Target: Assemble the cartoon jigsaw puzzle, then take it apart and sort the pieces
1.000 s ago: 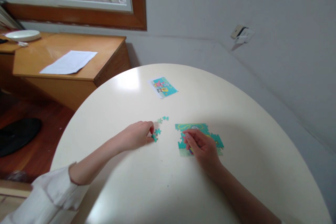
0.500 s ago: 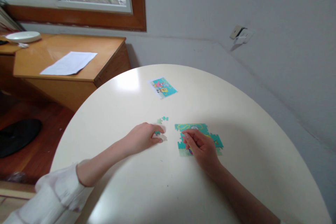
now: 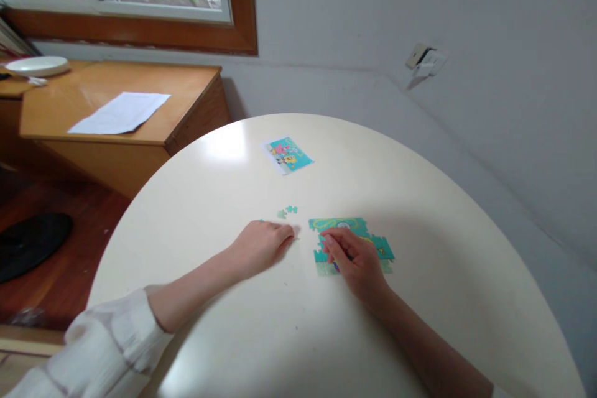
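A partly joined teal jigsaw puzzle (image 3: 354,227) lies on the round cream table (image 3: 420,298). My right hand (image 3: 354,261) rests on the puzzle's left part, fingers curled with the fingertips pressing its edge. My left hand (image 3: 263,245) lies palm down just left of the puzzle, fingers together over the loose pieces it was handling; those pieces are hidden beneath it. Two small loose teal pieces (image 3: 288,211) sit just beyond my left hand.
A small picture card (image 3: 287,155) lies farther back on the table. A wooden desk (image 3: 140,137) with a white paper sheet (image 3: 120,113) and a white plate (image 3: 37,66) stands at the left under a window. A wall socket (image 3: 426,59) is at the right.
My left hand slid right toward the puzzle, carrying the small teal pieces it pinched; they are now covered by its fingers. The right hand has stayed on the puzzle.
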### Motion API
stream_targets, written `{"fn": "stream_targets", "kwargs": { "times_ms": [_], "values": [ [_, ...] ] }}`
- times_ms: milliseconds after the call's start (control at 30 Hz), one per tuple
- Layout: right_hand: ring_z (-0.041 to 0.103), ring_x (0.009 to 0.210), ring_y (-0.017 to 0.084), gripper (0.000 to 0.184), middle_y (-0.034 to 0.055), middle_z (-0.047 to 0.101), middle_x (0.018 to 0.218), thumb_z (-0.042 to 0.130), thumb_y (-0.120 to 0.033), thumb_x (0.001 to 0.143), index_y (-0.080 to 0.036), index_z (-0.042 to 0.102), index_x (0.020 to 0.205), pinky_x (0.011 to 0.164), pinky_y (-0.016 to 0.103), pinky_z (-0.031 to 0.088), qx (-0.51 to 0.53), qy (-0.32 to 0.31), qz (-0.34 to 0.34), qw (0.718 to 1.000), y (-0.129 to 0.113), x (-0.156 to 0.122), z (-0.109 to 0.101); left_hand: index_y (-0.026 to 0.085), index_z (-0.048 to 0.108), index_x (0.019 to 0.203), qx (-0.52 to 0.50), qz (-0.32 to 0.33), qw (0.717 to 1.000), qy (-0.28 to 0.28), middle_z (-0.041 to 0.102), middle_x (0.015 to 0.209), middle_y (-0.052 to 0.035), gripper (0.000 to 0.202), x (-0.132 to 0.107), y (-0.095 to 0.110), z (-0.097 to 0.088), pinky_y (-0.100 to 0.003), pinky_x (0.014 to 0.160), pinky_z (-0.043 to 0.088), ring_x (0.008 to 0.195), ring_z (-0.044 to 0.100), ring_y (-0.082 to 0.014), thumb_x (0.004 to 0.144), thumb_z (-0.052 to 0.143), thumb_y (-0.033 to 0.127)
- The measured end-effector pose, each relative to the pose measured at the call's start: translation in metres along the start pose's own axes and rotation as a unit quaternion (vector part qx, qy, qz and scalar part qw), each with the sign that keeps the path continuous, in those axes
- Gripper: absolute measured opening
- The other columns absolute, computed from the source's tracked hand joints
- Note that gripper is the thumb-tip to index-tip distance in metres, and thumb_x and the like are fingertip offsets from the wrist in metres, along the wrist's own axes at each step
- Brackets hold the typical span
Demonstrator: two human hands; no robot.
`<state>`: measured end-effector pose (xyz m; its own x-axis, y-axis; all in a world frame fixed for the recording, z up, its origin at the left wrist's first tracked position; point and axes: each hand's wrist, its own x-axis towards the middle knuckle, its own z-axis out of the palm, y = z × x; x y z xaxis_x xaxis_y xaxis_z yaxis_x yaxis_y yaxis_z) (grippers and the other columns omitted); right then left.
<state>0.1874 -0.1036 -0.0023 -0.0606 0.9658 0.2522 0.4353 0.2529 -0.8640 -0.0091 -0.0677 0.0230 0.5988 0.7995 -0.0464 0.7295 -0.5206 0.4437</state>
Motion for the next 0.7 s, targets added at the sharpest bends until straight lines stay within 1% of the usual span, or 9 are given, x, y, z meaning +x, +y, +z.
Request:
{"fn": "stream_targets", "kwargs": {
  "times_ms": [67,200,267,333,400,533,633,700],
  "values": [
    [0.054,0.048,0.01,0.015,-0.0001,0.063,0.061,0.048,-0.027,0.083,-0.019,0.06,0.079,0.047,0.022,0.045,-0.036,0.009,-0.037,0.999,0.0,0.0,0.0,0.019,0.063,0.09,-0.029,0.004,1.0,0.005,0.068,0.077,-0.0072,0.027,0.0,0.002,0.001,-0.024,0.062,0.041,0.065,0.061,-0.0173,0.087,0.037,0.024],
    [0.062,0.07,0.015,0.01,0.0036,0.067,0.076,0.053,-0.02,0.082,-0.021,0.062,0.084,0.066,0.027,0.05,-0.086,0.007,-0.151,0.985,0.0,0.0,0.0,0.017,0.061,0.081,-0.135,0.001,0.991,-0.007,0.06,0.064,-0.0013,0.024,-0.001,0.011,0.0,-0.02,0.055,0.036,0.054,0.05,-0.0109,0.085,0.039,0.024],
    [0.063,0.076,0.016,0.011,0.0037,0.068,0.079,0.055,-0.019,0.081,-0.023,0.063,0.089,0.075,0.029,0.05,-0.089,-0.006,-0.193,0.977,0.0,-0.001,0.001,0.016,0.06,0.077,-0.188,0.003,0.982,-0.01,0.055,0.06,0.0016,0.022,-0.002,0.015,0.0,-0.018,0.053,0.034,0.052,0.044,-0.0086,0.084,0.04,0.023],
    [0.064,0.077,0.016,0.014,0.0031,0.069,0.082,0.057,-0.018,0.081,-0.024,0.063,0.092,0.08,0.03,0.049,-0.09,-0.019,-0.222,0.971,0.0,-0.002,0.002,0.016,0.058,0.073,-0.231,0.003,0.973,-0.009,0.049,0.057,0.0039,0.021,-0.002,0.018,0.001,-0.017,0.051,0.032,0.051,0.039,-0.0072,0.083,0.041,0.023],
    [0.064,0.077,0.015,0.017,0.0027,0.069,0.083,0.057,-0.016,0.081,-0.024,0.063,0.095,0.08,0.028,0.049,-0.088,-0.031,-0.241,0.966,0.002,-0.003,0.004,0.015,0.057,0.071,-0.26,-0.005,0.966,-0.01,0.043,0.055,0.0053,0.022,-0.002,0.02,0.003,-0.017,0.049,0.03,0.05,0.035,-0.0066,0.083,0.042,0.024],
    [0.064,0.075,0.013,0.02,0.0028,0.069,0.082,0.057,-0.014,0.081,-0.023,0.062,0.098,0.073,0.024,0.051,-0.083,-0.031,-0.264,0.961,0.004,-0.004,0.005,0.013,0.058,0.07,-0.287,-0.022,0.958,-0.008,0.035,0.052,0.0066,0.024,-0.002,0.02,0.006,-0.017,0.048,0.026,0.051,0.031,-0.0067,0.083,0.043,0.027],
    [0.063,0.075,0.013,0.02,0.0024,0.068,0.081,0.056,-0.012,0.081,-0.023,0.062,0.097,0.072,0.025,0.051,-0.074,-0.012,-0.252,0.965,0.002,-0.002,0.005,0.012,0.059,0.07,-0.306,-0.019,0.952,0.005,0.041,0.055,0.0048,0.03,-0.001,0.02,0.006,-0.018,0.051,0.03,0.055,0.033,-0.0077,0.085,0.04,0.031],
    [0.063,0.072,0.013,0.016,0.0021,0.067,0.077,0.056,-0.012,0.081,-0.022,0.064,0.091,0.068,0.025,0.051,-0.064,0.013,-0.233,0.97,-0.001,0.001,0.003,0.012,0.059,0.07,-0.316,-0.01,0.949,0.009,0.048,0.06,0.0028,0.034,0.0,0.02,0.004,-0.019,0.054,0.032,0.057,0.036,-0.0084,0.087,0.036,0.032]
  ]
}}
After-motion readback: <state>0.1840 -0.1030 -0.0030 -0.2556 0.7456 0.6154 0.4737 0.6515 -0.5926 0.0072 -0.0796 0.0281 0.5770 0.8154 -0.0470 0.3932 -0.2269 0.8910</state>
